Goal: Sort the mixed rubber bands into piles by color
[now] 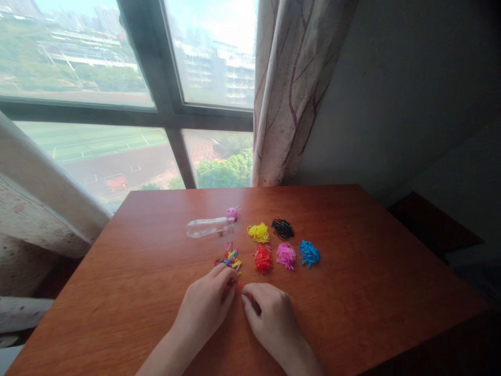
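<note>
Small coloured rubber bands lie sorted in piles on the wooden table (129,271). Between my two hands shows a bit of a red rubber band (240,285), mostly hidden by the fingers. My left hand (209,295) pinches it from one side, close to a mixed pile of rubber bands (230,259) and partly in front of it. From the other side, my right hand (270,308) holds it between thumb and curled fingers. Just beyond my right hand is the red pile of rubber bands (263,259).
Farther right are a pink pile (286,255) and a blue pile (309,254). Behind them lie a yellow pile (259,232) and a black pile (282,228). A clear plastic bottle (209,226) rests on its side near a pink cap (232,213). The window (168,115) borders the table's far edge.
</note>
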`<control>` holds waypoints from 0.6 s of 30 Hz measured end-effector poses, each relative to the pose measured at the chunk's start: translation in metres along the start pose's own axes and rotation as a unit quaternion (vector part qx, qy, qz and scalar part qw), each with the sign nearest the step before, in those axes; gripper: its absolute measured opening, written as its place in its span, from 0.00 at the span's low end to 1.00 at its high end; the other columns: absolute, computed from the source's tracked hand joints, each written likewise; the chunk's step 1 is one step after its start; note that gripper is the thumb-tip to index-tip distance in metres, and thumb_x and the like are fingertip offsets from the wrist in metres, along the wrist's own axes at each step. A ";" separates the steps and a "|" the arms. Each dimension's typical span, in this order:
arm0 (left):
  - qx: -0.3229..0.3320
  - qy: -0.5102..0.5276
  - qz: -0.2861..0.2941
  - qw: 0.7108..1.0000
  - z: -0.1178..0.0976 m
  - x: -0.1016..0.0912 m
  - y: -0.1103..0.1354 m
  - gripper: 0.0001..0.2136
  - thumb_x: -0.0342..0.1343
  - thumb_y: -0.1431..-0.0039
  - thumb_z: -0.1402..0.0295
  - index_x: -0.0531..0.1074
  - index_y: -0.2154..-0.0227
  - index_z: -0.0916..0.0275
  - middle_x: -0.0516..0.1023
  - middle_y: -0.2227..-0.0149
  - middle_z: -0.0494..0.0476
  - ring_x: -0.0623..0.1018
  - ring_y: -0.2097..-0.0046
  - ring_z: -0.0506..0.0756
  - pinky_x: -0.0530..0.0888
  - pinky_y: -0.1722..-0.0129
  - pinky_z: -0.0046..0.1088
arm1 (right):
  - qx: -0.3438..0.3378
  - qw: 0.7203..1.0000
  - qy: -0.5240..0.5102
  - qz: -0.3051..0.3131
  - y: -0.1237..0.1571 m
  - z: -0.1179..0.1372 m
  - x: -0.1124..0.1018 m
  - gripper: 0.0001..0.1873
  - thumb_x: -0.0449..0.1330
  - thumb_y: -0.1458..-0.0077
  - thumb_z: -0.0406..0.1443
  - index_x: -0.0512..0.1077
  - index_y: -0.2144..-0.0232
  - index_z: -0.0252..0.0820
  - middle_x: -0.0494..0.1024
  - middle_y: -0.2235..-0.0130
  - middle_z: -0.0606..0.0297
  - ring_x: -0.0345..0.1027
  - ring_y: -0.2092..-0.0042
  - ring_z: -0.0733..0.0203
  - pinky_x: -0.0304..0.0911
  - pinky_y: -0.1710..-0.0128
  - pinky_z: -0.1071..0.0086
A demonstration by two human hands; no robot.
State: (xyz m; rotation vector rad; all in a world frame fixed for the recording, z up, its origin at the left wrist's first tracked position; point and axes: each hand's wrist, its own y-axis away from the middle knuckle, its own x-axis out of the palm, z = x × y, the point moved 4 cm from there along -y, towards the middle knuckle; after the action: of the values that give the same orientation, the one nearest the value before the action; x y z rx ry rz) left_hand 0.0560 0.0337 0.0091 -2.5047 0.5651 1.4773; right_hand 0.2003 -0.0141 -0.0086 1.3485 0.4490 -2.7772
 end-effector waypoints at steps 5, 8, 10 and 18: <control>0.018 0.008 -0.015 1.000 0.003 0.000 -0.005 0.08 0.47 0.40 0.74 0.70 0.65 0.57 0.76 0.60 0.52 0.77 0.64 0.52 0.69 0.65 0.24 | 0.003 1.000 -0.011 0.003 0.000 0.000 0.000 0.07 0.55 0.44 0.28 0.69 0.70 0.45 0.75 0.72 0.69 0.68 0.69 0.63 0.52 0.69 0.72; 0.023 0.006 -0.023 0.999 0.002 -0.005 -0.011 0.07 0.47 0.38 0.72 0.70 0.66 0.57 0.76 0.62 0.51 0.76 0.65 0.51 0.68 0.65 0.23 | 0.006 1.000 -0.019 0.006 0.000 0.000 0.000 0.07 0.54 0.44 0.28 0.70 0.70 0.45 0.75 0.71 0.69 0.68 0.69 0.63 0.52 0.68 0.72; 0.027 0.008 -0.032 0.999 0.000 -0.009 -0.015 0.06 0.48 0.38 0.71 0.70 0.67 0.57 0.75 0.64 0.51 0.76 0.66 0.51 0.68 0.66 0.23 | 0.010 1.000 -0.026 -0.002 0.000 -0.001 0.000 0.08 0.54 0.43 0.29 0.70 0.70 0.45 0.75 0.72 0.68 0.68 0.69 0.62 0.52 0.69 0.71; 0.068 0.075 -0.031 0.994 -0.012 -0.007 -0.010 0.06 0.48 0.38 0.73 0.69 0.69 0.58 0.75 0.65 0.51 0.75 0.66 0.50 0.68 0.67 0.22 | 0.066 0.992 -0.070 -0.079 0.001 -0.011 -0.005 0.09 0.54 0.39 0.35 0.73 0.59 0.45 0.73 0.75 0.70 0.68 0.73 0.62 0.55 0.70 0.71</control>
State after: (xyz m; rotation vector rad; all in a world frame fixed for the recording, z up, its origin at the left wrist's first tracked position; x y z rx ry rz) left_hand 0.0668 0.0401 0.0203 -2.5171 0.5837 1.1935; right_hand 0.2118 -0.0125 -0.0112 1.1758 0.3883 -3.0555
